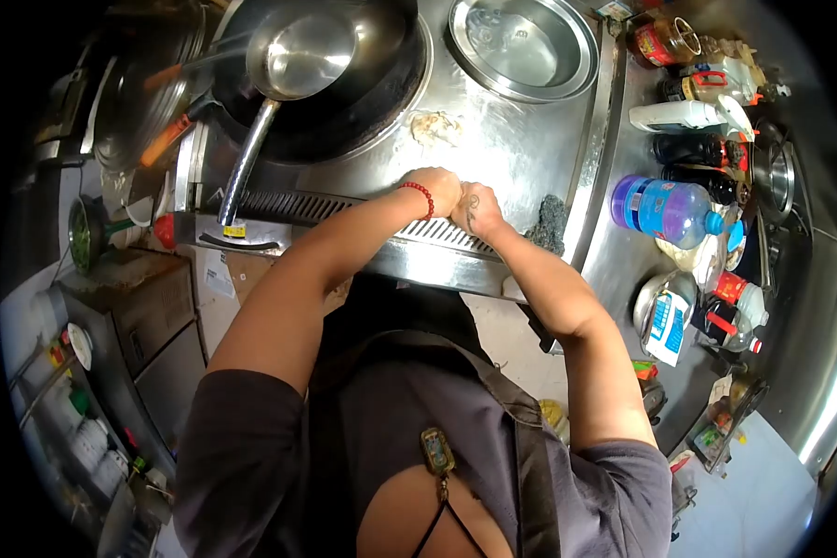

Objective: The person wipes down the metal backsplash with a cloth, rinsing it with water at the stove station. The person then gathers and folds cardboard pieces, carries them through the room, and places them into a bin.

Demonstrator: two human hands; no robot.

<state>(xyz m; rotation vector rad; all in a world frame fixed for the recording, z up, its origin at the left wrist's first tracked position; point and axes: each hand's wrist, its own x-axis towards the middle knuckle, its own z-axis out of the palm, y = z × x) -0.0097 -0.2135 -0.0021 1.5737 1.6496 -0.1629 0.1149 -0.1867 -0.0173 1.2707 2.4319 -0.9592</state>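
My left hand (pixel 434 190), with a red bead bracelet at the wrist, is closed in a fist above the front of the steel stove top (pixel 521 139). Pressed against it is my right hand (pixel 477 206), also closed. Whatever the fingers hold, if anything, is hidden. Just beyond the hands, a pale crumpled wet-looking patch (pixel 435 128) lies on the steel. Under them runs a slotted drain grate (pixel 298 206). To the right sits a dark mesh scouring pad (pixel 551 223).
At the back left, a steel ladle-like pan (pixel 302 58) rests in a large black wok (pixel 372 102). A steel basin (pixel 521 84) of clear liquid stands at the back right. Along the right shelf are a purple-liquid bottle (pixel 656 209), a white spray bottle (pixel 674 114) and several sauce bottles.
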